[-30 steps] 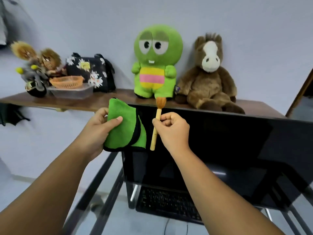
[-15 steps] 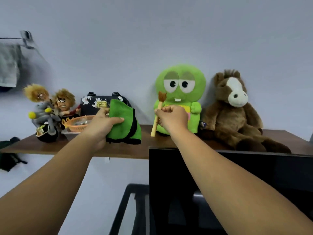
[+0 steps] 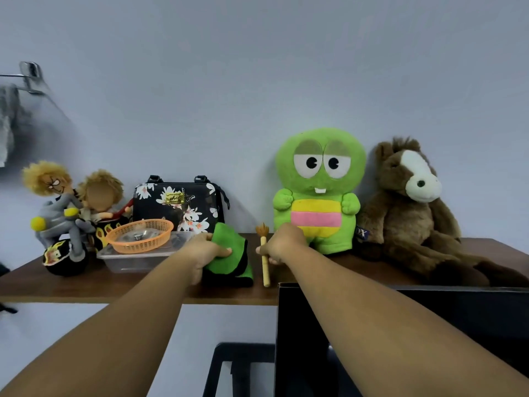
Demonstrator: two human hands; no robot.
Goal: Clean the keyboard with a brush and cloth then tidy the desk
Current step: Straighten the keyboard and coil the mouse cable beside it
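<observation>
Both forearms reach out over the black monitor top edge toward the wooden shelf. Left hand grips the folded green cloth, thumb curled over its top, fingers underneath; the cloth's lower edge looks down on the shelf or just about. Right hand pinches the brush mid-handle, bristles up, butt end at or just above the shelf surface, cannot tell which. Brush sits just right of the cloth, small gap between them. Judgement: cleaning part looks done, this is the tidy step, stowing both tools on the shelf. To do it well: set the cloth flat before letting go so it doesn't unfold off the front edge; lay the brush down on its side, not stood upright, since it will tip or roll. Keep it parallel to the cloth, back from the lip. Just left of the cloth grip: clear plastic tub with an orange basket on it, so don't shove the cloth into it. Just beyond the brush grip to the right: green plush, close enough to catch the bristles. Further out: floral bag, doll figures on a toy motorbike, brown horse plush, all against the wall. Keyboard not in view.
</observation>
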